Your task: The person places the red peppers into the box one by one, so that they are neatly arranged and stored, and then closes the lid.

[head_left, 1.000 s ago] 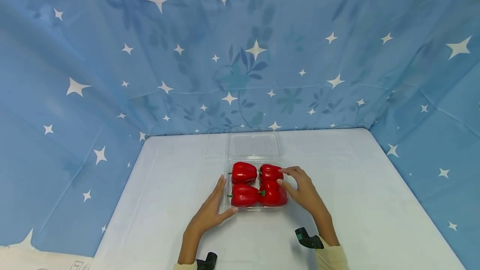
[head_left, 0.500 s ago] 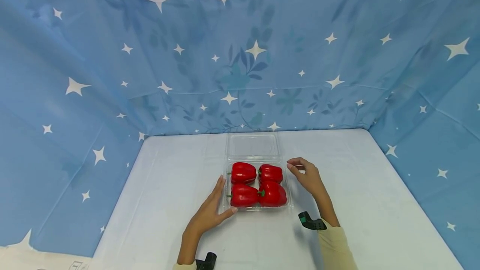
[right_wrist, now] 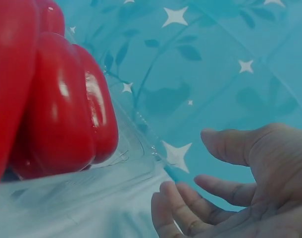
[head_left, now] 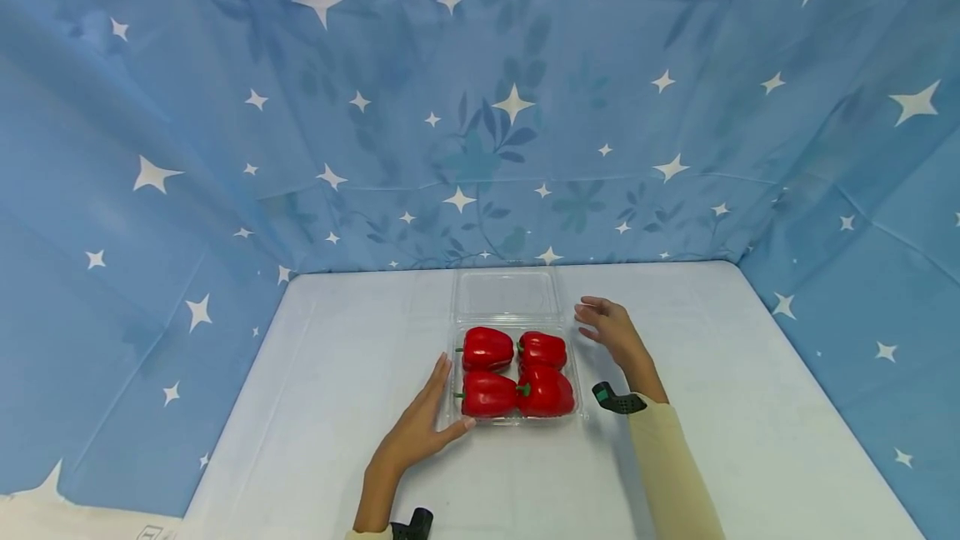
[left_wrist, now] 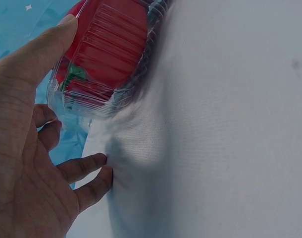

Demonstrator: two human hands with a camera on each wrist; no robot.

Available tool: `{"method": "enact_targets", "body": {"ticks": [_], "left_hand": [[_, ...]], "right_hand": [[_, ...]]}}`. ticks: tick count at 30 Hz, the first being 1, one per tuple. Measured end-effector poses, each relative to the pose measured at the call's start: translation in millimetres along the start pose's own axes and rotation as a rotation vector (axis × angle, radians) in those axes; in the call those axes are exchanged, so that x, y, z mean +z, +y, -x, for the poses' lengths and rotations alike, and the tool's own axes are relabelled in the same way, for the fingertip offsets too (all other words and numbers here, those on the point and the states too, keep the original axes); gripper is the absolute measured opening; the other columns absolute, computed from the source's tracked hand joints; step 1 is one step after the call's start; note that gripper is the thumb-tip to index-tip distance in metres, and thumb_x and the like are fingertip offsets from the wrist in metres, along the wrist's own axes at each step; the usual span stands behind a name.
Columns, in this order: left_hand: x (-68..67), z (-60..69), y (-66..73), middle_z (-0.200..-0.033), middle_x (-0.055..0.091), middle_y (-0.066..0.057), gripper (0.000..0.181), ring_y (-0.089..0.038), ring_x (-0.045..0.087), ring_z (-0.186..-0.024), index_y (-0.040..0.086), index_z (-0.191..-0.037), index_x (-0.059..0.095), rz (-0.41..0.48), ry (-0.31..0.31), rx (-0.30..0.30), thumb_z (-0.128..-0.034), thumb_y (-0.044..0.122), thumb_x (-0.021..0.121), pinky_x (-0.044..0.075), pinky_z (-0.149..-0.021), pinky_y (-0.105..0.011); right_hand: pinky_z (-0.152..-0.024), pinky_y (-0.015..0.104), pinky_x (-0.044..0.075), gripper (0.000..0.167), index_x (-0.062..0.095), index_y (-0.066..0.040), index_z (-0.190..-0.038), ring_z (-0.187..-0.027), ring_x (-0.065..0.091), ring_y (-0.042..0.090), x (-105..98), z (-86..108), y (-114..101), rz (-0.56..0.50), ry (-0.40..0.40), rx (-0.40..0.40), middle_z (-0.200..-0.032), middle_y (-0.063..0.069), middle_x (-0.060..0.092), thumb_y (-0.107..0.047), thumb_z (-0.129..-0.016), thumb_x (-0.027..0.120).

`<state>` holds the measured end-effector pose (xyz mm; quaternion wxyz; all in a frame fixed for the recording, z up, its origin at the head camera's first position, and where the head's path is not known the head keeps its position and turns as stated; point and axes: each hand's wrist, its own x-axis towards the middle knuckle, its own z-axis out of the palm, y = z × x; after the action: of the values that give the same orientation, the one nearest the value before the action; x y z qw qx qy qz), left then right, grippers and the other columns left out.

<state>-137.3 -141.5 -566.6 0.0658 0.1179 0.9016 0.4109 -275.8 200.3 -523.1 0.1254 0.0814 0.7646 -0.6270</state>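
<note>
Several red bell peppers (head_left: 488, 394) with green stems lie inside a clear plastic clamshell container (head_left: 575, 411). Its transparent lid (head_left: 506, 294) is folded back, away from the person. My left hand (head_left: 420, 423) rests against the container's near left corner, fingers stretched along the left side and thumb at the front. In the left wrist view, the thumb (left_wrist: 67, 37) touches the container's wall, while the lower fingers are loosely bent over the cloth. My right hand (head_left: 613, 332) hovers to the right of the container, near the lid's hinge, holding nothing. Its relaxed fingers stand apart from the peppers.
White cloth covers the table (head_left: 360, 340). A blue star-patterned curtain (head_left: 480, 148) borders the back and both sides. Black devices are strapped to the left wrist (head_left: 412, 525) and the right wrist (head_left: 618, 400).
My right hand has let go of the far right pepper and moved right and away from the person, beyond the container's edge. The left hand and the peppers stay in place.
</note>
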Motion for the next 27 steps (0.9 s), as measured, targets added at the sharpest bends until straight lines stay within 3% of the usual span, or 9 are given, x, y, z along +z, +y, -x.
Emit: {"method": "enact_targets", "body": {"ticks": [10,27], "left_hand": [[0.5,-1.9,0.1,-0.165,0.009,0.002,0.100,-0.028,0.019,-0.150,0.019,-0.158,0.013,-0.001,0.012,0.026,-0.0829,0.060,0.065,0.032,-0.113,-0.055],[0.0,-0.7,0.1,-0.164,0.009,0.007,0.101,-0.026,0.018,-0.150,0.022,-0.158,0.015,0.000,0.015,0.002,-0.0813,0.061,0.066,0.033,-0.113,-0.055]], "right_hand": [[-0.108,0.047,0.043,0.054,0.038,0.003,-0.145,-0.132,0.048,0.038,8,-22.5,1,-0.121,-0.045,0.070,-0.145,0.025,0.044,-0.018,-0.099,0.057],[-0.109,0.051,0.043,0.049,0.045,0.004,-0.141,-0.120,0.050,0.034,17,-26.0,6,-0.071,0.028,0.032,-0.135,0.024,0.051,-0.010,-0.096,0.058]]}}
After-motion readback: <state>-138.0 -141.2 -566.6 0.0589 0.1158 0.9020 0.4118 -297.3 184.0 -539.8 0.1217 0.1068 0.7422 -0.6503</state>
